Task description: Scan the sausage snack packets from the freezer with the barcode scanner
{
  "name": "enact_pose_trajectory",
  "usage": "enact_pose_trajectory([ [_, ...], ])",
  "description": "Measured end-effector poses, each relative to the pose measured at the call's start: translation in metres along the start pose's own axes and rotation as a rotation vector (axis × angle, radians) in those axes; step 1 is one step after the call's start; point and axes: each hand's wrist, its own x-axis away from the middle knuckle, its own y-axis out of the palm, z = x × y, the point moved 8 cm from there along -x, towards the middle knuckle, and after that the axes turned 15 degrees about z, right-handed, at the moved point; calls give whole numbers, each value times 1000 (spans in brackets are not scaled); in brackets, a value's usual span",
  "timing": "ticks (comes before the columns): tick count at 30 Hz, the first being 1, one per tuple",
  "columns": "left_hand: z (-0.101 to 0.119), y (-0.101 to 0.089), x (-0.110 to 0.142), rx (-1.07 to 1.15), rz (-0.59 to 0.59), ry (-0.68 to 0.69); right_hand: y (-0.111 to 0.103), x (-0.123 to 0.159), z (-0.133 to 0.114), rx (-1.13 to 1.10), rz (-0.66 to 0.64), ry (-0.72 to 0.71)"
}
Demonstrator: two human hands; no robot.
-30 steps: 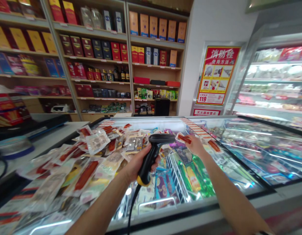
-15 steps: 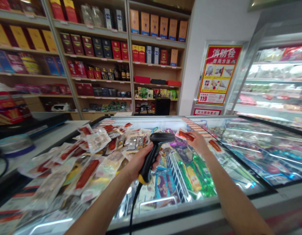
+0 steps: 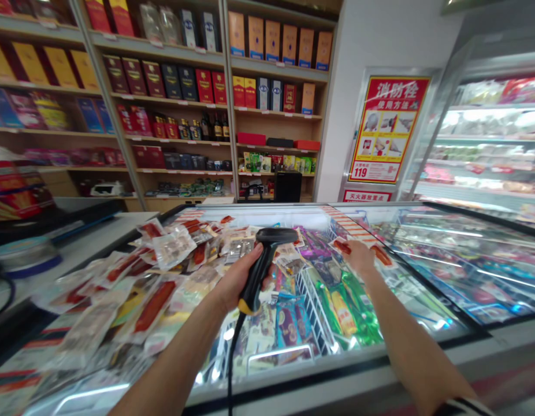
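Observation:
My left hand (image 3: pixel 239 277) is wrapped round the grip of a black barcode scanner (image 3: pixel 261 260) with a yellow base; its cable runs down past the front edge. Over the freezer's glass top, my right hand (image 3: pixel 360 258) pinches a small clear packet of red sausage (image 3: pixel 342 247). Another sausage packet (image 3: pixel 382 256) lies on the glass just right of that hand. To the left, many clear packets of sausage and other food (image 3: pixel 155 306) are heaped on the freezer top. Below the scanner's head lies a pale packet (image 3: pixel 290 258).
Under the glass, a white wire basket rack (image 3: pixel 313 312) parts blue packs (image 3: pixel 289 323) from green packs (image 3: pixel 348 309). Shelves of boxed bottles (image 3: pixel 176 81) stand behind. A lit display fridge (image 3: pixel 497 138) is at right, a counter with a tape roll (image 3: pixel 27 254) at left.
My right hand has moved right with the sausage packet, close to the packet lying on the glass. The scanner in my left hand has shifted slightly left and up.

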Motion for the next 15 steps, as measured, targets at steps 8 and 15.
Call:
enact_pose_trajectory([
  [8, -1, -10, -9, -13, -16, 10, -33, 1, 10, 4, 300, 196],
  [15, 1, -12, -8, 14, -19, -5, -6, 7, -120, -513, -144, -11],
])
